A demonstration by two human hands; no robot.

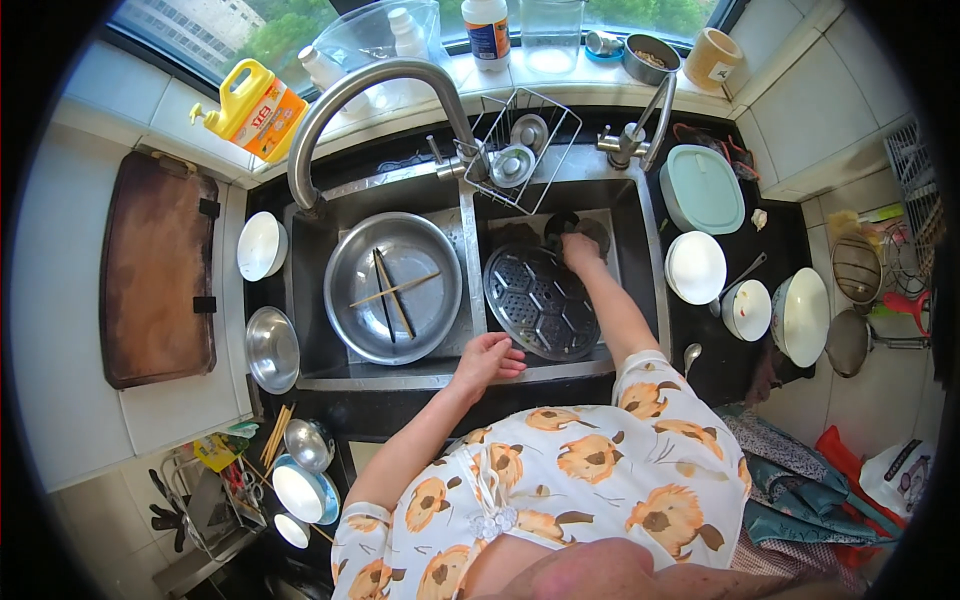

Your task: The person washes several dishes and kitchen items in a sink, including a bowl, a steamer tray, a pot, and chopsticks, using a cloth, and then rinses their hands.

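My right hand (582,252) reaches into the right sink basin at the far edge of a round perforated metal steamer plate (541,304). Dark things lie around its fingers, which are partly hidden, so its grip cannot be made out. My left hand (493,363) hovers over the near rim of the sink, beside the steamer plate, empty with its fingers loosely apart. In the left basin sits a large stainless steel bowl (352,259) with several chopsticks (395,289) crossed inside it. A wire basket (559,161) holding metal strainers (513,165) stands over the far end of the divider.
A curved faucet (300,150) arches over the left basin, and a smaller faucet (630,144) stands behind the right one. White bowls (696,268) and a lidded container (703,189) line the right counter. On the left are a white bowl (262,246) and a metal bowl (272,350).
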